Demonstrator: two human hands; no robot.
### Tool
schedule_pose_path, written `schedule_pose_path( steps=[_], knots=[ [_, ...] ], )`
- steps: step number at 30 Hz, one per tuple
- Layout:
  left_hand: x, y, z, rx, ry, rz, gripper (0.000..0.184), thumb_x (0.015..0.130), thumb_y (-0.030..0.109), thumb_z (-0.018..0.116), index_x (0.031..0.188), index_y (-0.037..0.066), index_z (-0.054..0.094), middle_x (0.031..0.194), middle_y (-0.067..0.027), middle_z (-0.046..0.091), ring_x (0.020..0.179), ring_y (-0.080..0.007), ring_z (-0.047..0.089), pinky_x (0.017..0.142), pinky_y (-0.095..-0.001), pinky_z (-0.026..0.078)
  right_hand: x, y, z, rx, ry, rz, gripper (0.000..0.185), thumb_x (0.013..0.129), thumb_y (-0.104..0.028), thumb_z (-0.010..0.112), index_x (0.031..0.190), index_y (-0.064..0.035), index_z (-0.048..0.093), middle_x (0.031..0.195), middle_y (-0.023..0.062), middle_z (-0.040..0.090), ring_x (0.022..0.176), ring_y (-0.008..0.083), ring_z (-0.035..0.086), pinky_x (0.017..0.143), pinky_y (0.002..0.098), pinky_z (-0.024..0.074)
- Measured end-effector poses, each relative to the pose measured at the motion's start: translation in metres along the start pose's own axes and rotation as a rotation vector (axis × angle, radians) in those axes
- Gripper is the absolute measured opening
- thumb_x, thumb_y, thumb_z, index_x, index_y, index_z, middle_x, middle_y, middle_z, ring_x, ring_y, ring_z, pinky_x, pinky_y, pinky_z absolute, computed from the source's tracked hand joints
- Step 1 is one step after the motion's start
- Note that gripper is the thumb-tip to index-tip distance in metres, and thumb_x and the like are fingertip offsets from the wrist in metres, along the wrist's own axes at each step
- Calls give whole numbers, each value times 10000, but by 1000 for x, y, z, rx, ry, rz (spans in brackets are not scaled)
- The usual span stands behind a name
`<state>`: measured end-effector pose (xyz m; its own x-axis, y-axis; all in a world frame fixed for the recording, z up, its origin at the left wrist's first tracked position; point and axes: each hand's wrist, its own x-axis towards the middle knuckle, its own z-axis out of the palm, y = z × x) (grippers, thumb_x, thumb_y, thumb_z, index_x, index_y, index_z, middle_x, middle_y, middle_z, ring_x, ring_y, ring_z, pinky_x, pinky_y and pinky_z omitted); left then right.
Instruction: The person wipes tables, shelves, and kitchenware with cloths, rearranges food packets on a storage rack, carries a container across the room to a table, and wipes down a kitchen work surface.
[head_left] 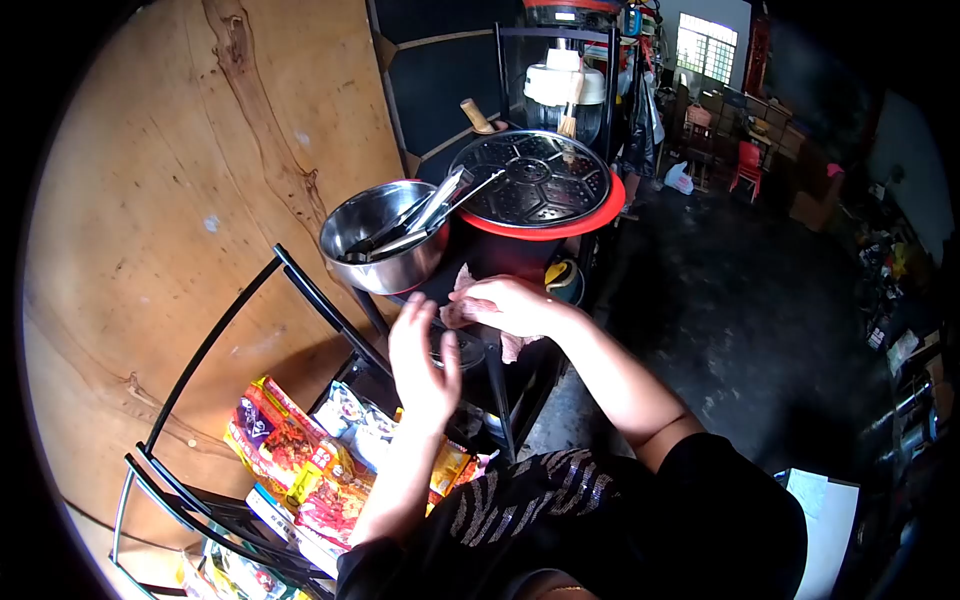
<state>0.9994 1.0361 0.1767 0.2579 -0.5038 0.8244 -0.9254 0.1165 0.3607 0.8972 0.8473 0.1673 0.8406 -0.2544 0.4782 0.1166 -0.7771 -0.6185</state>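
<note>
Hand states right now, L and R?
Left hand: open, fingers extended, nothing visible in it.
Right hand: closed on a crumpled pinkish cloth.

Bowl (405,268): shiny smooth metal. Perf. tray (545,180): glossy metal. Wall panel (130,220): wood, knotty.

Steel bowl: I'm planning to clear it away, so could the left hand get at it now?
Probably yes: the left hand looks empty and near the steel bowl, with nothing seen in between.
</note>
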Motion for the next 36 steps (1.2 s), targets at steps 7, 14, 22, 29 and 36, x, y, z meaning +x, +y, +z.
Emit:
schedule_pose_path(
  steps=[7, 14, 22, 29, 36],
  knots=[
    [-16, -4, 16, -104, -287, 0, 288, 963, 144, 561, 1209, -1, 602, 1307, -180, 597, 1282, -350, 521, 1113, -455, 360, -54, -31, -32, -131, 114, 120, 252, 965, -190, 603, 1111, 14, 620, 1002, 170, 676, 920, 298, 677, 832, 357, 519],
    [-8, 54, 18, -743, -363, -115, 896, 804, 397, 797, 1454, -36, 359, 1513, -243, 355, 1403, -349, 372, 1163, -441, 279, -67, -98, -59, -9, 395, -38, 367, 909, -115, 637, 1229, 39, 547, 1190, 201, 624, 1096, 306, 650, 910, 374, 522],
    [5, 77, 63, -1009, -209, -348, 625, 886, -20, 674, 1432, 27, 375, 1290, -118, 525, 1148, -185, 538, 1013, -346, 442, -62, -94, -128, -100, 126, -153, 288, 871, -188, 735, 1080, -28, 617, 1037, 112, 593, 860, 214, 617, 740, 338, 495],
    [41, 69, 108, -427, 87, -363, 723, 840, -52, 641, 1476, -31, 297, 1293, -135, 560, 1142, -203, 586, 1041, -345, 428, -6, 32, -286, -138, 344, -11, 178, 889, -215, 734, 888, -42, 692, 767, 30, 676, 688, 91, 599, 633, 259, 492],
    [38, 75, 117, 266, -29, -397, 701, 737, 65, 761, 1373, 3, 470, 1154, -236, 650, 1050, -411, 646, 881, -416, 525, 190, 155, -323, -237, 66, 35, 415, 847, -441, 743, 935, -37, 761, 833, 114, 735, 738, 193, 688, 731, 327, 529]
  ],
)
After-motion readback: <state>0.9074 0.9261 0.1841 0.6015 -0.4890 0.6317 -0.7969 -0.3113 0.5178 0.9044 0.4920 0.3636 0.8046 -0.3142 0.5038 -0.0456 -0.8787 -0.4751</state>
